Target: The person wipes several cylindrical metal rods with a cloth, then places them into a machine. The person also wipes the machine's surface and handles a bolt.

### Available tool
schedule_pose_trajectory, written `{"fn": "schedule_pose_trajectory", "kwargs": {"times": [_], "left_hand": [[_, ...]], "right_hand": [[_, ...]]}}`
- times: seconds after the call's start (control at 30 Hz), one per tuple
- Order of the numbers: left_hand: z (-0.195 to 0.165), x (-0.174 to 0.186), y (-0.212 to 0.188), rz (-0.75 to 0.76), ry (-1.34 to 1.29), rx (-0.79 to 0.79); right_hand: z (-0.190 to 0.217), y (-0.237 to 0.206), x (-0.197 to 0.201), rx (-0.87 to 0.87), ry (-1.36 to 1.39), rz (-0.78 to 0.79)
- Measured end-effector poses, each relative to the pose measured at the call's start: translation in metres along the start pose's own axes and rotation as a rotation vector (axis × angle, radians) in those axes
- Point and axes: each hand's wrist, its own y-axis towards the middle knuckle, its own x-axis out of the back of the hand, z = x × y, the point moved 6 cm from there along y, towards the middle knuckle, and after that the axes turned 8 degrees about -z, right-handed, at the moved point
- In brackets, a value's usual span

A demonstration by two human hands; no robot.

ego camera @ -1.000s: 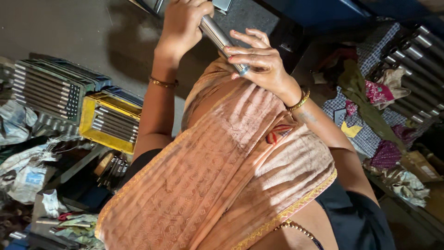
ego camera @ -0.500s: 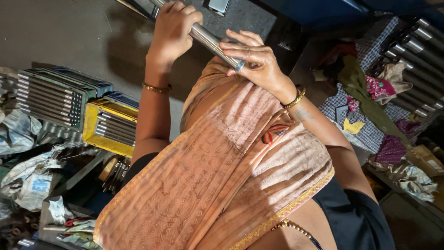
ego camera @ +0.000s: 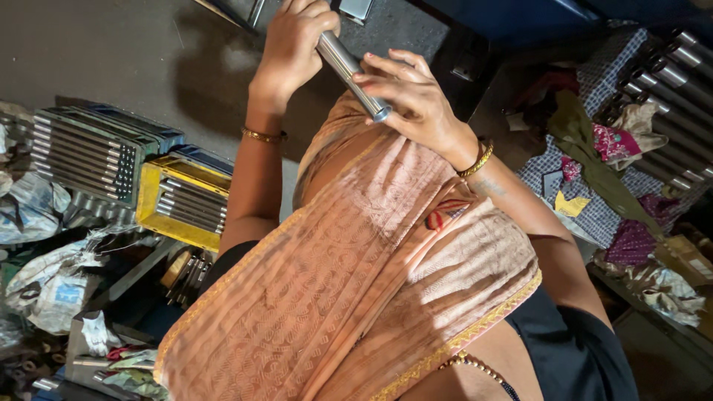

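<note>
1. Head view, hands: a shiny metal rod (ego camera: pixel 349 68) is held up in front of the person, slanting from the top centre down to the right. The left hand (ego camera: pixel 291 52) is wrapped around its upper part in a closed grip. The right hand (ego camera: pixel 412 100) is cupped against its lower end, fingers (ego camera: pixel 390 70) laid over the rod near the tip. A gold bangle is worn on each wrist.

2. Head view, containers on the floor (ego camera: pixel 111 52): a yellow crate (ego camera: pixel 152 204) stands at the left, filled with metal rods laid side by side. Just beside it, nearer the left edge, a dark blue-green crate (ego camera: pixel 82 152) is packed with the same kind of rods in rows.

3. Head view, surroundings: a peach patterned cloth (ego camera: pixel 349 289) is draped over the person below the hands. Crumpled plastic bags (ego camera: pixel 52 286) lie at the lower left. At the upper right corner more thick rods (ego camera: pixel 679 70) are stacked, with a heap of coloured rags (ego camera: pixel 609 171) just beside them.
</note>
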Motion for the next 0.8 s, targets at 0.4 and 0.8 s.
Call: {"fn": "schedule_pose_trajectory", "kwargs": {"times": [0.4,0.8], "left_hand": [[0.011,0.008,0.002,-0.007,0.002,0.055],[0.01,0.01,0.001,-0.06,0.006,0.075]], "right_hand": [[0.025,-0.005,0.004,0.289,-0.491,-0.016],[0.032,0.002,0.007,0.233,-0.598,-0.108]]}}
